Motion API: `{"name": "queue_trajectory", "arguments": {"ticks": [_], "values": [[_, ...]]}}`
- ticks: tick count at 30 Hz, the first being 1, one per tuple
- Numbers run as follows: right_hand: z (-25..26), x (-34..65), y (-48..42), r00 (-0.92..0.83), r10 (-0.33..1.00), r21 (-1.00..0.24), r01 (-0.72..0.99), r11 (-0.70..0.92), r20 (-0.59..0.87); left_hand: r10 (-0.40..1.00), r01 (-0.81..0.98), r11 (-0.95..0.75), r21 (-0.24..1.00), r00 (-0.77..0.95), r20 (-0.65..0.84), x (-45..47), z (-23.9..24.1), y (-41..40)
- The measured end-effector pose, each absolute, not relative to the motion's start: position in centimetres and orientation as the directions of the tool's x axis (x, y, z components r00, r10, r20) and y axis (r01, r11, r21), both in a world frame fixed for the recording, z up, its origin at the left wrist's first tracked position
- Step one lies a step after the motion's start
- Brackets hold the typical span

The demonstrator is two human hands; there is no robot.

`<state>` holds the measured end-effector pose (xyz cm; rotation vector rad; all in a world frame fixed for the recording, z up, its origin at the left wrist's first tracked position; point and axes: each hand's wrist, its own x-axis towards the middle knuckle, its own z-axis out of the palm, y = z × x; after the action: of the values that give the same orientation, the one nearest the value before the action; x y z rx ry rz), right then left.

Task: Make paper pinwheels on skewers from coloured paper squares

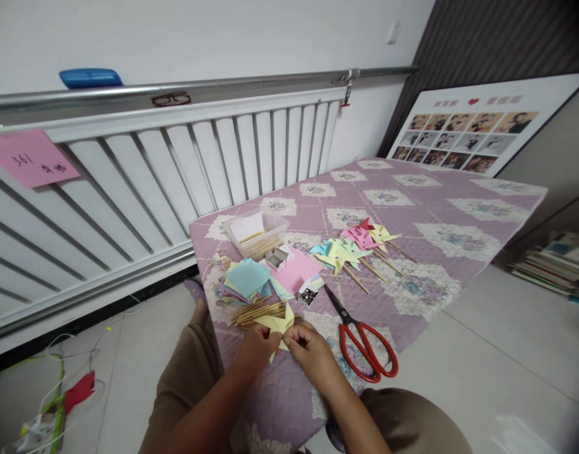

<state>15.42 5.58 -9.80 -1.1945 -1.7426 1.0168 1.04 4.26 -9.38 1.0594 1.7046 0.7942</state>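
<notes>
Both my hands pinch a folded yellow paper piece [277, 324] at the near edge of a purple quilted mat [412, 214]. My left hand [254, 350] is closed on its left side. My right hand [308, 350] grips its right side with fingertips pressed together. Just beyond lie a bundle of wooden sticks [257, 313] and a stack of coloured paper squares [251, 279]. Red-handled scissors [365, 347] lie to the right of my right hand. Finished paper pinwheels [353, 247] on sticks lie further back.
A clear plastic box [256, 234] with sticks and paper sits at the mat's far left. A white radiator [152, 183] runs behind, with a pink note [29, 157]. A photo board [469, 132] leans at back right. Books [554, 265] lie stacked on the floor to the right.
</notes>
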Motion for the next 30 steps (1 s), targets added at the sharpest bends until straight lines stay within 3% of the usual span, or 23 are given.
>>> {"name": "queue_trajectory", "arguments": {"ticks": [17, 24, 30], "values": [[-10.9, 14.6, 6.0, -0.118, 0.991, -0.976, 0.2, 0.086, 0.063, 0.917, 0.295, 0.391, 0.872, -0.2, -0.344, 1.3, -9.4, 4.0], [-11.1, 14.3, 6.0, -0.201, 0.98, -1.0, 0.001, -0.006, -0.006, 0.918, 0.274, 0.389, 0.88, -0.193, -0.346, 1.4, -9.2, 3.9], [-10.2, 14.9, 5.9, -0.305, 0.952, -0.999, 0.026, -0.036, -0.042, 0.93, 0.227, 0.355, 0.907, -0.182, -0.319, 1.6, -9.6, 3.9]]}}
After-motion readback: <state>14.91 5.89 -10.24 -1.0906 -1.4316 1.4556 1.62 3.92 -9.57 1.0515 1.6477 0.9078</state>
